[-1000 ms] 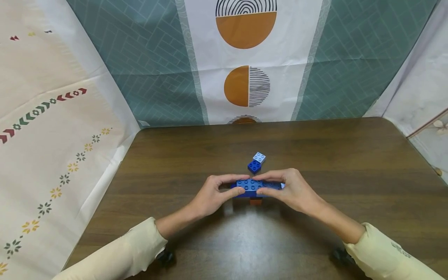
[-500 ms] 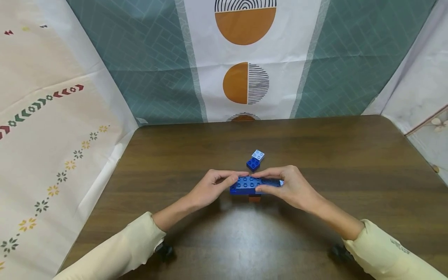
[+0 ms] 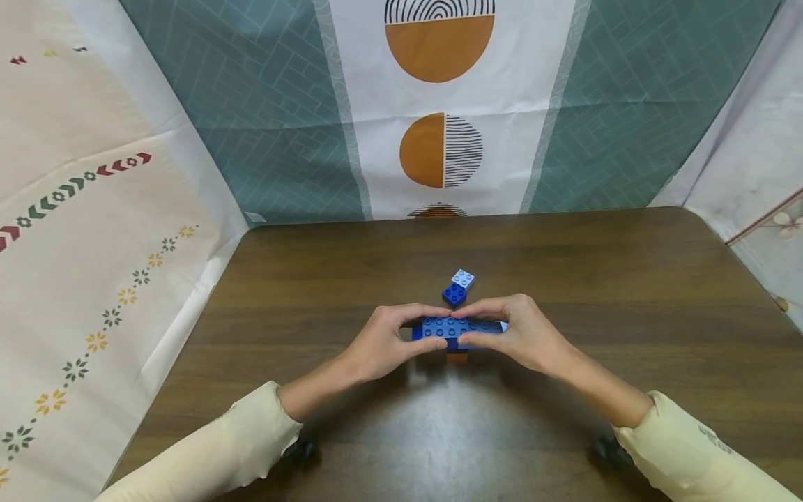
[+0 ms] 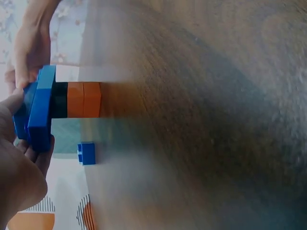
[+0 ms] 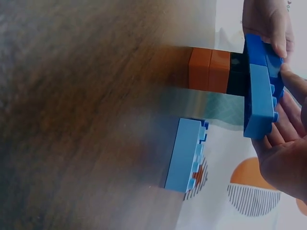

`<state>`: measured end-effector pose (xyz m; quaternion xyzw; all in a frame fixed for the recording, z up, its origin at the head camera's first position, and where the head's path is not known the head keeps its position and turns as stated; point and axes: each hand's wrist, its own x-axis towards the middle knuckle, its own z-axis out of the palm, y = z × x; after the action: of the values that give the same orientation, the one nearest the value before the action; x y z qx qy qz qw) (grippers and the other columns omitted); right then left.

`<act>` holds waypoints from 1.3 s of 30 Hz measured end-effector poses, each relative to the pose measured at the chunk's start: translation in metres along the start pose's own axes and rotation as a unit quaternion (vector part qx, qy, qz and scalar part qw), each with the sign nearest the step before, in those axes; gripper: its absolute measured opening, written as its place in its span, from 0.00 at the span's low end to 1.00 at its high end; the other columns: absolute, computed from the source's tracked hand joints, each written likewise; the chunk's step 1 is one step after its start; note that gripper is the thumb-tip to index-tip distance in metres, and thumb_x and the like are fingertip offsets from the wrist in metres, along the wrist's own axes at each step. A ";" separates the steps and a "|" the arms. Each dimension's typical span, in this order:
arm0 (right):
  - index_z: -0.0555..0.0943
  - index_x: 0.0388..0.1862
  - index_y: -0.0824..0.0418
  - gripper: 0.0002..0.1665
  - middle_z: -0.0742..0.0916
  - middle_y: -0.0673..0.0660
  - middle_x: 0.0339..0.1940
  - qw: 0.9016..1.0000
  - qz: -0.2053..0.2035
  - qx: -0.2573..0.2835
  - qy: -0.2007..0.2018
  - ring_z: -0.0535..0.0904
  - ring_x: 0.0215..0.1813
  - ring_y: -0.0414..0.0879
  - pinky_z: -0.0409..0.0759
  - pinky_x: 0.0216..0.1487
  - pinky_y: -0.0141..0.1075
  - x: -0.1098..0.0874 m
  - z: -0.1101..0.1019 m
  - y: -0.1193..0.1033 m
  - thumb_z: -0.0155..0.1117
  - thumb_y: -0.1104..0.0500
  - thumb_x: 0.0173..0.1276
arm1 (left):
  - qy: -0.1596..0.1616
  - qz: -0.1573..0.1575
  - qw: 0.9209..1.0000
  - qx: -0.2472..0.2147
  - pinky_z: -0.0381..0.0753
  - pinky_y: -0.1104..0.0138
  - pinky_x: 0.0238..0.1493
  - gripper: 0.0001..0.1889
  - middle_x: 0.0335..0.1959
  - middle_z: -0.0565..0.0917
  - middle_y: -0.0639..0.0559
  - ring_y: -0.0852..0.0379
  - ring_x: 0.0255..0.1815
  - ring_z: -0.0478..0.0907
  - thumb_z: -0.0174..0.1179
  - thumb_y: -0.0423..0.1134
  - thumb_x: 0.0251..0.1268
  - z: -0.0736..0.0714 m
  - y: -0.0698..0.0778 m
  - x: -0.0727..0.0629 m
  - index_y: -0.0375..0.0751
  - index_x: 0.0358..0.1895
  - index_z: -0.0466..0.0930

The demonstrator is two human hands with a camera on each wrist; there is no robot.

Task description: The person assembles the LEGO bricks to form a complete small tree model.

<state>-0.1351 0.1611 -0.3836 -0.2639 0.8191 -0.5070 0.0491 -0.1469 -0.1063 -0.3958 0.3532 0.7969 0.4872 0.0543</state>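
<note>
A stack of toy building bricks stands on the table, with orange bricks (image 4: pixel 84 99) at its foot and a dark green brick (image 4: pixel 59 100) above them. Blue bricks (image 4: pixel 40 112) form a wider layer across the top, with a lighter blue brick (image 5: pixel 260 100) at one end. On that layer lies the uppermost blue brick (image 3: pixel 445 326), studs up. My left hand (image 3: pixel 384 343) pinches its left part, thumb in front and fingers behind. From the other side my right hand (image 3: pixel 525 339) pinches it the same way. The fingertips of both hands nearly meet at the back.
Behind the stack, a small dark blue brick (image 3: pixel 454 294) and a light blue brick (image 3: pixel 463 279) lie corner to corner on the brown table (image 3: pixel 314 279). A patterned cloth (image 3: pixel 288 118) hangs beyond the far edge.
My left thumb went from the front of the top brick up onto its upper left corner, then back down to the front. The right hand keeps its grip almost unmoved.
</note>
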 end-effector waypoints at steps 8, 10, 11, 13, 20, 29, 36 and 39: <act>0.89 0.60 0.53 0.18 0.92 0.49 0.54 0.998 0.046 0.021 -0.042 0.87 0.59 0.46 0.84 0.62 0.51 0.003 -0.009 0.003 0.74 0.53 0.75 | 0.006 -0.020 1.000 0.016 0.88 0.59 0.54 0.22 0.59 0.88 0.52 0.64 0.51 0.87 0.71 0.42 0.73 0.005 0.001 -0.003 0.45 0.66 0.84; 0.88 0.62 0.54 0.18 0.91 0.51 0.56 0.998 0.053 0.025 -0.037 0.87 0.59 0.47 0.84 0.62 0.48 0.004 -0.013 0.004 0.71 0.53 0.77 | 0.006 -0.026 0.999 0.020 0.88 0.59 0.53 0.22 0.58 0.89 0.51 0.64 0.50 0.87 0.71 0.43 0.73 0.006 0.002 -0.004 0.46 0.67 0.84; 0.87 0.63 0.55 0.18 0.90 0.53 0.58 0.998 0.052 0.028 -0.033 0.87 0.59 0.48 0.84 0.62 0.45 0.004 -0.016 0.006 0.70 0.53 0.78 | 0.006 -0.028 0.999 0.023 0.88 0.59 0.53 0.22 0.58 0.89 0.51 0.64 0.50 0.87 0.71 0.43 0.73 0.006 0.002 -0.004 0.46 0.67 0.85; 0.85 0.65 0.57 0.19 0.89 0.56 0.61 0.998 0.048 0.044 -0.022 0.87 0.60 0.52 0.85 0.60 0.39 0.004 -0.023 0.009 0.68 0.55 0.79 | 0.007 -0.032 0.999 0.030 0.88 0.59 0.53 0.22 0.59 0.89 0.51 0.63 0.49 0.87 0.72 0.44 0.73 0.006 0.002 -0.004 0.46 0.67 0.85; 0.77 0.76 0.59 0.28 0.81 0.58 0.74 0.998 0.038 0.053 -0.020 0.76 0.75 0.60 0.76 0.69 0.34 0.002 -0.048 0.033 0.66 0.58 0.80 | 0.012 -0.033 0.998 0.044 0.88 0.58 0.54 0.23 0.62 0.87 0.49 0.60 0.51 0.87 0.73 0.44 0.71 0.006 0.002 -0.004 0.44 0.67 0.85; 0.69 0.82 0.60 0.37 0.73 0.61 0.81 0.996 0.062 0.045 -0.039 0.67 0.81 0.62 0.67 0.75 0.59 0.005 -0.054 0.053 0.69 0.58 0.78 | 0.013 -0.034 0.998 0.054 0.87 0.58 0.54 0.24 0.62 0.87 0.48 0.59 0.50 0.86 0.75 0.43 0.69 0.007 0.001 -0.003 0.45 0.66 0.86; 0.73 0.78 0.65 0.35 0.77 0.62 0.77 0.993 0.076 0.063 -0.064 0.72 0.78 0.61 0.72 0.73 0.55 0.020 -0.045 0.062 0.71 0.60 0.76 | 0.013 -0.035 0.997 0.062 0.87 0.59 0.53 0.24 0.62 0.87 0.49 0.59 0.51 0.86 0.75 0.43 0.69 0.006 0.002 -0.002 0.48 0.66 0.86; 0.75 0.76 0.67 0.33 0.80 0.64 0.74 0.993 0.077 0.058 -0.072 0.75 0.75 0.62 0.74 0.71 0.54 0.026 -0.040 0.065 0.72 0.61 0.76 | 0.012 -0.034 0.997 0.064 0.87 0.60 0.53 0.24 0.62 0.87 0.48 0.59 0.51 0.86 0.75 0.44 0.69 0.005 0.003 -0.002 0.47 0.66 0.86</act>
<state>-0.1957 0.2031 -0.4149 -0.2327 0.8002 -0.5283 0.1625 -0.1415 -0.1031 -0.3969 0.3227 0.8387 0.4369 0.0384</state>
